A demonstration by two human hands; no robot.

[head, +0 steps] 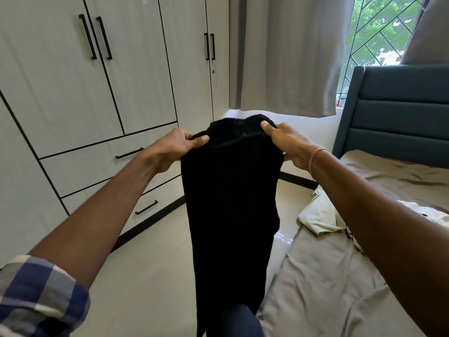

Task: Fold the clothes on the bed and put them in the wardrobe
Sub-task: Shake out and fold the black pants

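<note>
A long black garment hangs in front of me, held up by its top edge over the floor beside the bed. My left hand pinches the top left corner. My right hand grips the top right corner, with a red-and-white string around its wrist. The cloth drops straight down to my knee at the bottom of the view. On the bed, to the right, lies a crumpled pale garment, partly hidden by my right arm. The white wardrobe stands at the left with all its doors closed.
The wardrobe has black handles and two drawers low down. A teal padded headboard rises at the right. Grey curtains hang beside a barred window. A strip of pale floor runs between the wardrobe and the bed.
</note>
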